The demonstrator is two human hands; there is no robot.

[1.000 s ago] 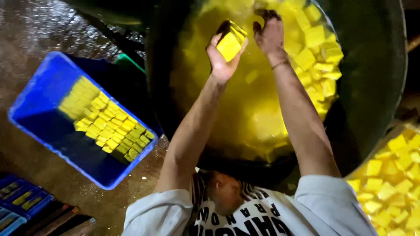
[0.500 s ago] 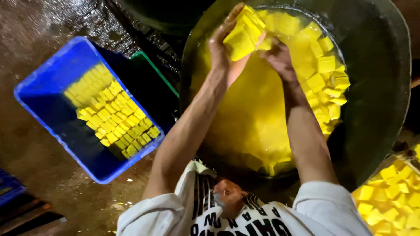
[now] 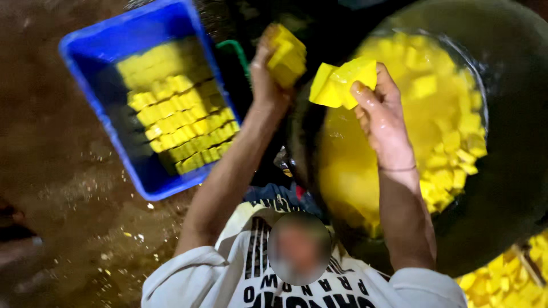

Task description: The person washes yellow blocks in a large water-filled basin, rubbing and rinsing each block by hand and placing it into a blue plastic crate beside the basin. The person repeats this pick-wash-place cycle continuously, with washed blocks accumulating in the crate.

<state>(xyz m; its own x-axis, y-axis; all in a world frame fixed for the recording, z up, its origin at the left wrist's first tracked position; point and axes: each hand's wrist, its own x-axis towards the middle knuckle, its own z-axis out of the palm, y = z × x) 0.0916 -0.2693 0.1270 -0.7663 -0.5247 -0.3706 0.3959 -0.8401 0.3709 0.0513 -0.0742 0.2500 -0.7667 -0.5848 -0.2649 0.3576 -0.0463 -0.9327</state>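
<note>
Head view — yellow blocks (image 3: 342,82) pinched under right fingers (image 3: 365,100).

A single camera looks steeply down over me onto the wet ground (image 3: 51,171), my own head and white shirt (image 3: 228,279) cut off by the lower edge and my arms running up the frame. It sits close: one hand (image 3: 265,85) and the other hand (image 3: 388,122), each gripping yellow blocks (image 3: 342,80), fill the upper middle. The blue crate (image 3: 91,80) lies toward the ground's upper left, the dark round vat (image 3: 508,188) overruns the right edge; no second view overlaps this one.
</note>
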